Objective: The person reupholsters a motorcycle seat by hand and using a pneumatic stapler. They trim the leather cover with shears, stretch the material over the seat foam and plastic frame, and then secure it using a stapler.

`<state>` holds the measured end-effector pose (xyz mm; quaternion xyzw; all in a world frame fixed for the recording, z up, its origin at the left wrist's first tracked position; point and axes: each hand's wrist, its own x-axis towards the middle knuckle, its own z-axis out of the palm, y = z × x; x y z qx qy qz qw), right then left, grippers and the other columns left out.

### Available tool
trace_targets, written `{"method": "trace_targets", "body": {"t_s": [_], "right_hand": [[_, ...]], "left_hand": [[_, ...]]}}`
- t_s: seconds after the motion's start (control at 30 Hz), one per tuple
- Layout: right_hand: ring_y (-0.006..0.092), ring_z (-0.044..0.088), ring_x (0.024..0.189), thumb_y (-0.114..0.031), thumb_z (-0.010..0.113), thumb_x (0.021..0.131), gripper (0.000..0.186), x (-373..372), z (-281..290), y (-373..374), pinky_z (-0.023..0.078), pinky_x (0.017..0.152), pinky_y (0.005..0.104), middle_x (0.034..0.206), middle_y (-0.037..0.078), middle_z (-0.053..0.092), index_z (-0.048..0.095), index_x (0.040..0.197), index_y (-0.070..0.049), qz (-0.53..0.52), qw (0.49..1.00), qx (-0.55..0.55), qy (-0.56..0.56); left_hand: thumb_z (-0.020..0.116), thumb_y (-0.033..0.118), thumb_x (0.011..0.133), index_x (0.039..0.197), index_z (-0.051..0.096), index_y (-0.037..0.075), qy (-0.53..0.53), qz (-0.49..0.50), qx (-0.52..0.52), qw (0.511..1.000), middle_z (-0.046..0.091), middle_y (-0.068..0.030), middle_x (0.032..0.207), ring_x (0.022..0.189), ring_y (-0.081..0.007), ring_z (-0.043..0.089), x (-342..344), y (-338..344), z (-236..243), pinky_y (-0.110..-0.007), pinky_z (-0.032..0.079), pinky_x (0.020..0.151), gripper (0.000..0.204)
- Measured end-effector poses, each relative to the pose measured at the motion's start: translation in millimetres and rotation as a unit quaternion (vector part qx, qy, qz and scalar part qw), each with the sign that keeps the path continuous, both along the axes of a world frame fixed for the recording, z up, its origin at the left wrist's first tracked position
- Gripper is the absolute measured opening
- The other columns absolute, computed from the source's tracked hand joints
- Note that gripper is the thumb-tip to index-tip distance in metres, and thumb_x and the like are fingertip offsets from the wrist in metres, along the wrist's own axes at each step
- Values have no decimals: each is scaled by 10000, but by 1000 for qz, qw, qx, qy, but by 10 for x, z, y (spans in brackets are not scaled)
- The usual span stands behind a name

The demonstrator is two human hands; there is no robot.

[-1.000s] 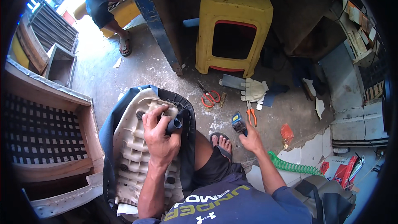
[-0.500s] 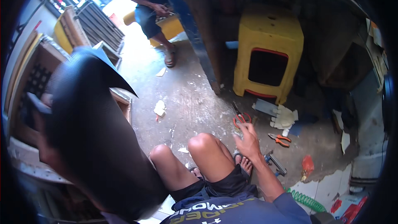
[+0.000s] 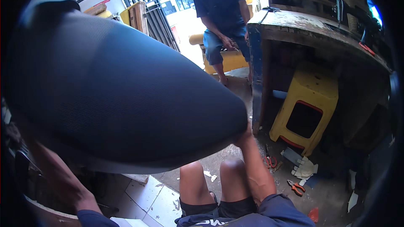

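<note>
A long black motorcycle seat (image 3: 139, 92) with a ribbed, textured cover is raised in front of me and fills much of the left half. Its narrow end points right, where my right hand (image 3: 243, 138) grips it from below with the fingers partly hidden. On the left, my left forearm (image 3: 63, 176) reaches up to the seat's underside and bears the wide end. The seat hides the fingers of that hand.
Orange-handled pliers (image 3: 296, 188), a red-handled tool (image 3: 270, 162) and a pale work glove (image 3: 305, 169) lie on the floor at right. A yellow stool (image 3: 309, 101) stands under the workbench (image 3: 290, 19). Another person (image 3: 223, 21) sits at the back.
The seat has swung from upright at my left to lying across in front of me. My right hand has left the tools and now holds its narrow end. My view has lifted.
</note>
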<state>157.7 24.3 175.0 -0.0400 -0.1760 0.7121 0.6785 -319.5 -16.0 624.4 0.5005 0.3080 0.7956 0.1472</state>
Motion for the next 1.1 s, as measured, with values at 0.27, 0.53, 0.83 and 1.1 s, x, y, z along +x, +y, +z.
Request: {"method": "trace_targets", "body": {"t_s": [0.27, 0.53, 0.83, 1.1], "right_hand": [[249, 672, 1220, -545, 375, 1146, 639, 1177, -145, -2330, 550, 1039, 383, 1392, 131, 663, 566, 1465, -25, -301, 913, -185, -206], [314, 493, 1452, -485, 360, 1153, 631, 1105, -669, -5017, 363, 1229, 428, 1579, 172, 520, 477, 1570, -26, -364, 652, -462, -479], [364, 330, 1575, -371, 388, 1156, 593, 1227, 359, -4737, 217, 1299, 430, 1674, 219, 409, 380, 1645, -36, -172, 677, -349, -625], [485, 320, 1556, -684, 791, 846, 1250, -130, 1079, -1219, 324, 1258, 509, 1698, 350, 215, 174, 1670, 26, 46, 436, 152, -886]], "left_hand": [[464, 436, 1145, 1329, 674, 2, -161, -322, -254, 898, 748, -131, 1235, 1078, -247, 749, -399, 500, -2959, -397, 624, 961, 517], [491, 380, 1138, 1153, 724, -15, -166, -355, -420, 818, 772, -122, 975, 824, -196, 760, 784, 418, -4419, -292, 622, 754, 459], [552, 386, 1120, 957, 695, 30, -37, -328, -423, 844, 699, -12, 855, 732, -67, 621, 953, 334, -4718, -234, 485, 659, 416], [541, 435, 1117, 852, 587, 64, 153, -356, -423, 819, 515, 62, 763, 733, -54, 466, 1101, 470, -4313, -268, 374, 648, 458]]}}
